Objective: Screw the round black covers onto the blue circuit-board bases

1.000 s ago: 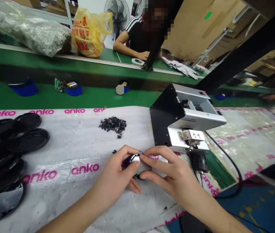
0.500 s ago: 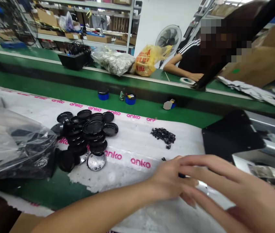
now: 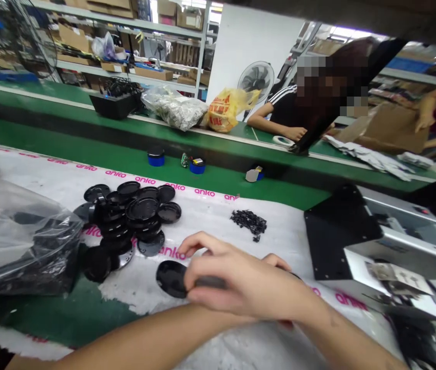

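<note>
Right hand (image 3: 218, 277) shifted left, disc (image 3: 170, 279) edge pinched

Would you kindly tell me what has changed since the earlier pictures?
The right hand has crossed leftward over the left forearm and now grips a black disc, apparently from the front of the disc pile. The left hand is mostly hidden. The black bits, yellow bag and machine stayed put.
</note>
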Demonstrator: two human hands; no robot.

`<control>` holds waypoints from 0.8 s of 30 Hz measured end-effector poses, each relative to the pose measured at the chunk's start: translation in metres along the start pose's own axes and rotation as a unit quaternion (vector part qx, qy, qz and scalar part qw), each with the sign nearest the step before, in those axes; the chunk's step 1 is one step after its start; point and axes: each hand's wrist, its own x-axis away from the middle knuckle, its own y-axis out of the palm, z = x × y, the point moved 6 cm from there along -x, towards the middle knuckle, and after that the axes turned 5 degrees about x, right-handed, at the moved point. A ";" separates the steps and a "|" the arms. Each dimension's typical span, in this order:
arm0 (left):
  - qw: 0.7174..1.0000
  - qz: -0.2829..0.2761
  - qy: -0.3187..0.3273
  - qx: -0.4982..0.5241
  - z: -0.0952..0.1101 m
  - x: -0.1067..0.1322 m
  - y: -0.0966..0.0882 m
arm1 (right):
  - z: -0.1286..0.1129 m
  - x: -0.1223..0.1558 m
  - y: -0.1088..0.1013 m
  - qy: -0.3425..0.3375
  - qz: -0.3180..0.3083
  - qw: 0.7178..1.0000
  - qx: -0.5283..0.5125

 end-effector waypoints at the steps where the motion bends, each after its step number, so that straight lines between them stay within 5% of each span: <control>1: 1.000 0.005 0.002 0.003 0.002 0.003 -0.001 | 0.005 0.016 -0.009 0.005 0.005 0.998 -0.066; 5: 0.999 -0.017 -0.025 0.022 0.012 0.015 0.007 | 0.030 0.093 -0.026 0.066 0.080 0.957 -0.272; 11: 0.987 -0.060 -0.141 0.049 0.006 0.016 0.026 | 0.053 0.199 -0.001 0.183 0.212 0.862 -0.423; 14: 0.984 -0.059 -0.161 0.038 0.003 0.016 0.027 | 0.070 0.235 0.016 0.276 0.324 0.775 -0.466; 17: 0.983 -0.045 -0.174 0.026 0.001 0.018 0.026 | 0.081 0.248 0.038 0.341 0.392 0.678 -0.520; 22: 0.978 -0.017 -0.202 -0.039 0.002 0.019 0.022 | 0.089 0.231 0.054 0.357 0.460 0.604 -0.544; 24: 0.978 -0.023 -0.207 -0.034 0.003 0.018 0.023 | 0.089 0.225 0.051 0.332 0.482 0.598 -0.548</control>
